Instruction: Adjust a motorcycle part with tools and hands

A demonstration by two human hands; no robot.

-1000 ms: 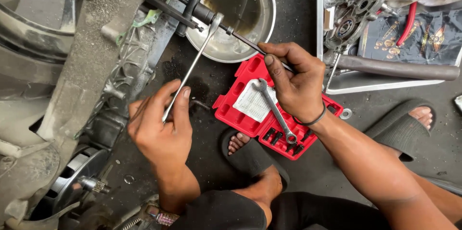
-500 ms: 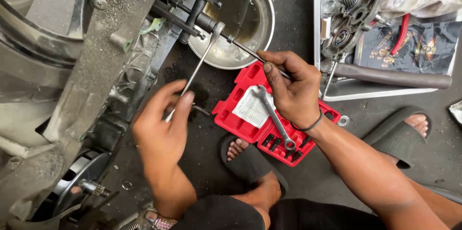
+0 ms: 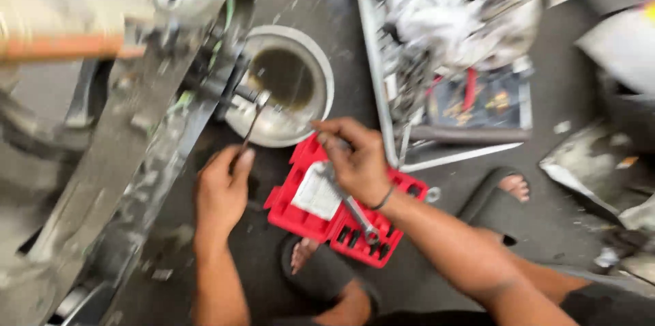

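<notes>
Wrench (image 3: 251, 123) in left hand (image 3: 222, 189)

I see a dark, stained concrete floor (image 3: 546, 182) carrying everything. Directly on it lie a round metal bowl (image 3: 321, 66) of murky liquid, a red tool case (image 3: 293, 210) just beside it, a white wire tray (image 3: 372, 39), and two dark sandals (image 3: 488, 213).
</notes>
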